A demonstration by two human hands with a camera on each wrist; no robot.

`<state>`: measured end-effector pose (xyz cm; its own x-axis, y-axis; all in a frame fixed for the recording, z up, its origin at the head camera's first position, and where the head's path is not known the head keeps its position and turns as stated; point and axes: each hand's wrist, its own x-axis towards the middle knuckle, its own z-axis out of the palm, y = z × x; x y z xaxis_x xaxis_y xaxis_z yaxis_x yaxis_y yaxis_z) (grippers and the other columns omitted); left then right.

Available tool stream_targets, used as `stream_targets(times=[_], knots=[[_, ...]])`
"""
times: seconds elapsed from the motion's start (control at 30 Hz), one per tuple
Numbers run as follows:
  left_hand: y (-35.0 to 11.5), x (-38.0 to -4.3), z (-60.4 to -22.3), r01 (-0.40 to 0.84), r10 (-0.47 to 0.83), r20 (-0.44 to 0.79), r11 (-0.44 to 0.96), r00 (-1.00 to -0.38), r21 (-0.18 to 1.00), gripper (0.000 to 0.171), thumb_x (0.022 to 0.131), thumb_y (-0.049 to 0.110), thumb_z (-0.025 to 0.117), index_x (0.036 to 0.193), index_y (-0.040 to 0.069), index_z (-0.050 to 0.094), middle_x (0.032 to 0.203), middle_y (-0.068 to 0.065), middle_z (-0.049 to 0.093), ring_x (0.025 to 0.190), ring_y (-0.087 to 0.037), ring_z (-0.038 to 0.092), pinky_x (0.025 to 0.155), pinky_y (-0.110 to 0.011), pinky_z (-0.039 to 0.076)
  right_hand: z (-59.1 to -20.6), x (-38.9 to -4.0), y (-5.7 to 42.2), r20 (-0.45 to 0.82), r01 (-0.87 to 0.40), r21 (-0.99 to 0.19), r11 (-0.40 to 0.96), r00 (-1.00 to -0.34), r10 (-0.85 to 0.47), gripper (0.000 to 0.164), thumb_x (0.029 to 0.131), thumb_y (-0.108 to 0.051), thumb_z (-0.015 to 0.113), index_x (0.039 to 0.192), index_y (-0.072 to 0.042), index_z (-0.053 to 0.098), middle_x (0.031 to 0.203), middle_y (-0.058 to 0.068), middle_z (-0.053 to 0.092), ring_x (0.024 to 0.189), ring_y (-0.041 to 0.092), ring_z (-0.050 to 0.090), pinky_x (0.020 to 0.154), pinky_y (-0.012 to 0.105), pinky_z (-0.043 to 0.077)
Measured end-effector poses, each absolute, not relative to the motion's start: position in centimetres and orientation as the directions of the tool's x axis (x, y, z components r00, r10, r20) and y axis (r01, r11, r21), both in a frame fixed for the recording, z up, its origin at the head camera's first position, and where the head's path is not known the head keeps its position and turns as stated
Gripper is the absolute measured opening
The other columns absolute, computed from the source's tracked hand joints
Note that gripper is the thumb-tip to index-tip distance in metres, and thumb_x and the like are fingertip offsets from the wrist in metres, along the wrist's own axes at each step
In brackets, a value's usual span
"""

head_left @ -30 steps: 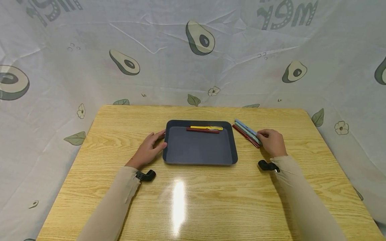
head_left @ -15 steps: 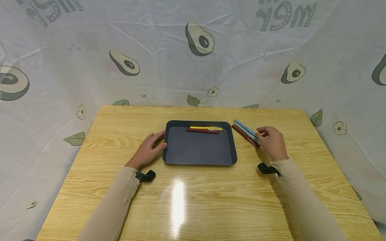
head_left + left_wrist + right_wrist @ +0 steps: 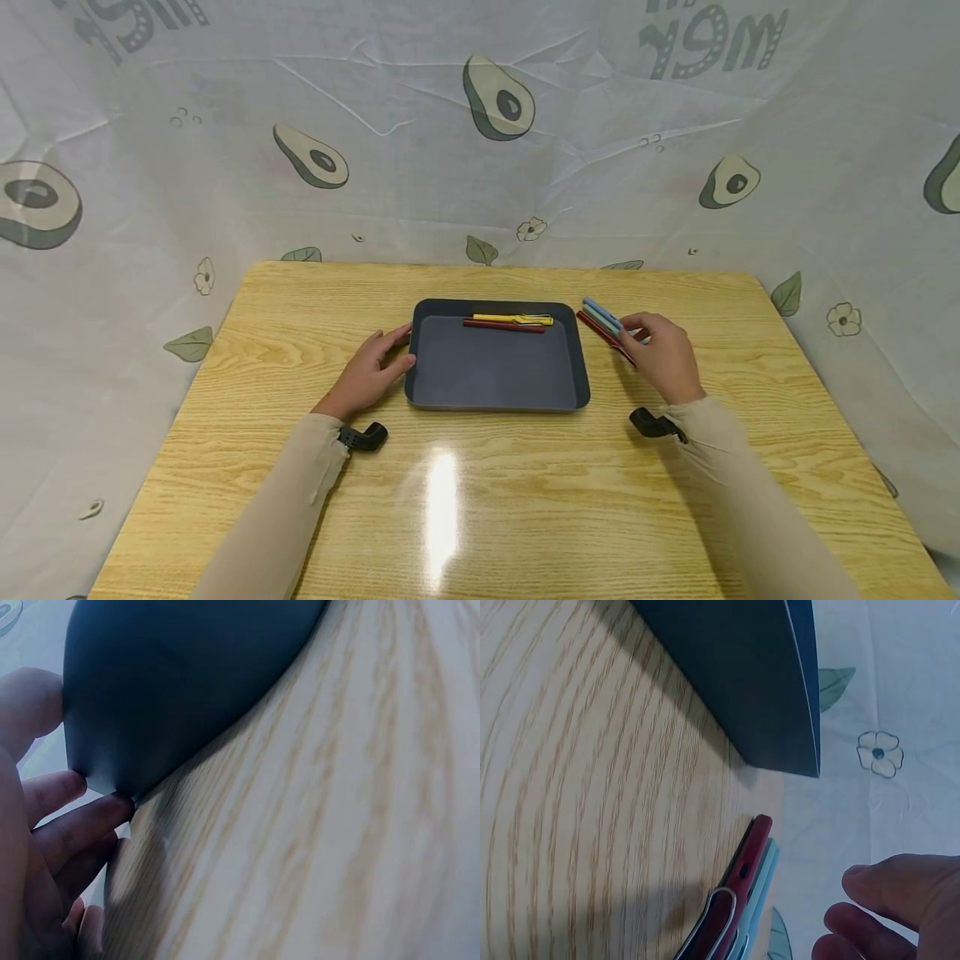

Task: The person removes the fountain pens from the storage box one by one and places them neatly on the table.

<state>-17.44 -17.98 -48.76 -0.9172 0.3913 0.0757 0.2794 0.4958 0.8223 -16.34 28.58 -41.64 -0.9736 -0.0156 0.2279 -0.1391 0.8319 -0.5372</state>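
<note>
My left hand is at the left end of a dark grey tray, its relaxed fingers touching the outer wall; the left wrist view shows the fingertips at the tray's lower corner. Inside the tray lie a yellow pen and a dark red pen. My right hand is over three pens lying side by side: blue, pale green and dark red. In the right wrist view its thumb and fingers are spread apart beside the red pen, with nothing visible between them. The hand hides the pens' near ends.
A light wooden table carries everything, with a bright reflection near its front. Behind it hangs a pale cloth printed with avocados. A black wrist camera sits on the left sleeve and another camera on the right.
My right hand has moved left along the pens, from their near ends towards their middle. Its fingers lifted off, then came down over them. The left hand and the tray have stayed put.
</note>
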Motion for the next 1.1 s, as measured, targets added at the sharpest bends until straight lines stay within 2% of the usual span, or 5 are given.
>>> stream_targets(times=[0.3, 1.1], knots=[[-17.9, -17.4, -48.6, 0.276, 0.393, 0.074, 0.490, -0.917, 0.827, 0.064, 0.107, 0.036, 0.059, 0.163, 0.016, 0.036, 0.154, -0.011, 0.052, 0.152, -0.031, 0.034, 0.131, -0.045, 0.005, -41.6, -16.4, 27.9, 0.249, -0.170, -0.511, 0.842, -0.967, -0.044, 0.024, 0.099, -0.011, 0.070, 0.119, 0.002, 0.074, 0.105, 0.020, 0.071, 0.085, 0.033, 0.067, 0.066, 0.041, 0.052], [-18.1, -17.3, -49.5, 0.321, 0.408, 0.112, 0.491, -0.906, 0.810, 0.064, 0.107, 0.038, 0.059, 0.163, 0.015, 0.036, 0.154, -0.010, 0.052, 0.149, -0.029, 0.038, 0.131, -0.042, 0.007, -42.2, -16.0, 24.8, 0.255, -0.230, -0.522, 0.821, -0.961, -0.107, 0.023, 0.098, -0.011, 0.072, 0.117, 0.001, 0.074, 0.105, 0.021, 0.070, 0.083, 0.031, 0.066, 0.067, 0.042, 0.054]])
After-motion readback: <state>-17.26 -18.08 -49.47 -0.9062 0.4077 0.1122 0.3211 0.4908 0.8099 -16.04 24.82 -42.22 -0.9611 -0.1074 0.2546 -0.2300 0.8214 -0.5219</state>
